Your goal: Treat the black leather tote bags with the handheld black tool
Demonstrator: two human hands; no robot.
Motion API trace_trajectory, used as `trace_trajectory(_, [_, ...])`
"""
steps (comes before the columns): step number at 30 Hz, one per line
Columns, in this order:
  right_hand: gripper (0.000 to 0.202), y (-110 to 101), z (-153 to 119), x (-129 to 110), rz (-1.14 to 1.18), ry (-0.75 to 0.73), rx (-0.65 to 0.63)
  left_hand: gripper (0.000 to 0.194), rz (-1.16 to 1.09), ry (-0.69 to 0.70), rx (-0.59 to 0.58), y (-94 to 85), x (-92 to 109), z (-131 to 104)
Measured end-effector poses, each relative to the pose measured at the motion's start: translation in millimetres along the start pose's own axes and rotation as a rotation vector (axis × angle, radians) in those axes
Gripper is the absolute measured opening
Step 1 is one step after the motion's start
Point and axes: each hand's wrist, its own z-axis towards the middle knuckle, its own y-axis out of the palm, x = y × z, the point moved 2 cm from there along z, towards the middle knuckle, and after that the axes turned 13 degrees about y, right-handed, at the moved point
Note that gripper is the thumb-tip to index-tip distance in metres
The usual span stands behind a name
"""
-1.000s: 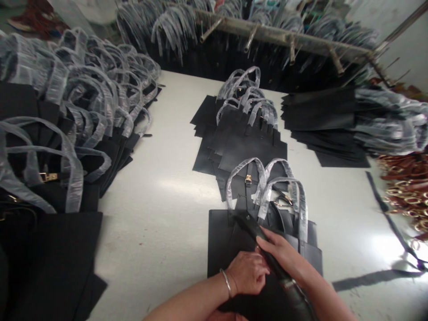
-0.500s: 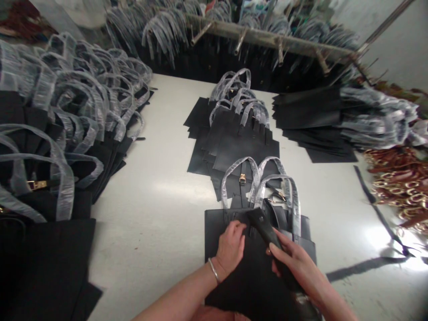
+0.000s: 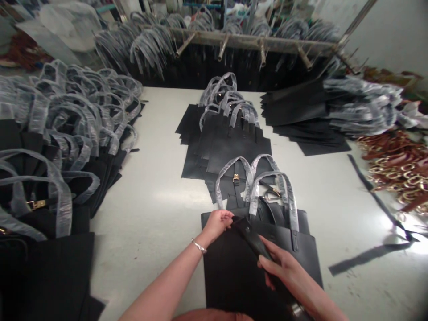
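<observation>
A black bag panel (image 3: 227, 267) lies at the front centre of the table, its plastic-wrapped handles (image 3: 234, 165) pointing away from me. My left hand (image 3: 219, 223) is closed at the panel's top edge, by the base of a handle; what its fingers pinch is too small to name. Wrapped in my right hand (image 3: 281, 263) is a long black strap (image 3: 256, 240), which slants across the panel with its far end beside my left fingertips. Just beyond lies another black piece with a gold buckle (image 3: 236, 177).
Black bag pieces with wrapped handles are heaped at the left (image 3: 67, 102), back centre (image 3: 234, 142) and back right (image 3: 294, 107). Brown straps with gold rings (image 3: 401, 174) lie far right, near a loose dark strip (image 3: 371, 257). A metal rack (image 3: 240, 41) stands behind.
My left hand has moved up and left to the panel's top edge. My right hand and the strap have shifted slightly left and down. The view has shifted a little.
</observation>
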Motion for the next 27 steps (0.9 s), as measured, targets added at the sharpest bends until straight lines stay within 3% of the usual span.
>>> trace_trajectory(4, [0.068, 3.0, 4.2, -12.5, 0.088, -0.047, -0.007, 0.012, -0.315, -0.035, 0.05, 3.0, -5.3, -5.8])
trace_trajectory(11, [0.064, -0.1, 2.5, -11.2, 0.094, 0.009, -0.073, 0.027, -0.47, -0.046, 0.113, 7.0, -6.5, -12.2])
trace_trajectory(16, [0.065, -5.0, -2.0, -12.8, 0.151, -0.041, 0.015, 0.031, -0.446, -0.073, 0.18, 7.9, -4.5, -17.7])
trace_trajectory(21, [0.066, -2.6, -4.0, -9.3, 0.109, 0.035, -0.055, 0.033, -0.415, -0.09, 0.146, 8.4, -5.4, -23.3])
trace_trajectory(27, [0.068, -9.5, -1.7, -14.3, 0.195, -0.042, 0.053, 0.031, -0.504, -0.078, 0.199, 10.2, 0.2, -25.6])
